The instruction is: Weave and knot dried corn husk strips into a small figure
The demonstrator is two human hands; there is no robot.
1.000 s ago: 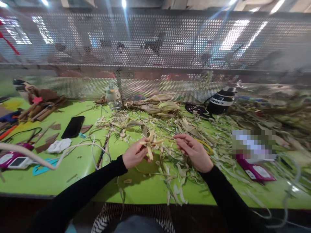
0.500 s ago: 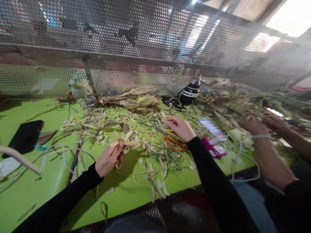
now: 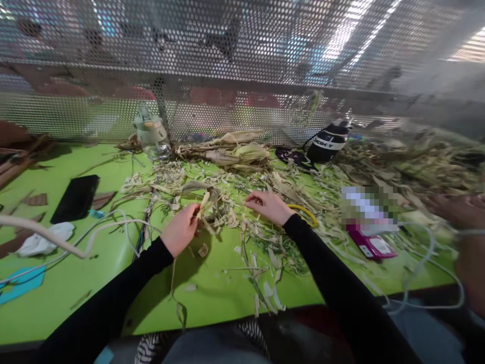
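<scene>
My left hand point(image 3: 181, 230) pinches a pale dried corn husk point(image 3: 204, 205) between thumb and fingers, over the middle of the green table point(image 3: 212, 313). My right hand point(image 3: 270, 206) hovers a little to the right, above strewn husk scraps point(image 3: 227, 215). Its fingers are loosely bent and apart, with nothing visible in them. Beside the right wrist a yellow scissors handle point(image 3: 308, 215) shows; the rest of the scissors is hidden beneath the hand and sleeve.
Whole dried husks point(image 3: 242, 154) lie at the back, between a clear bottle point(image 3: 153, 136) and a black bottle point(image 3: 329, 141). A phone point(image 3: 76, 198) and white cable point(image 3: 41, 232) lie left. Right are a magenta device point(image 3: 373, 242) and a co-worker's blurred hand point(image 3: 454, 210).
The view has swung right. My right hand has moved left, nearer my left hand, and now covers most of the scissors. The husk in my left hand is turned more upright.
</scene>
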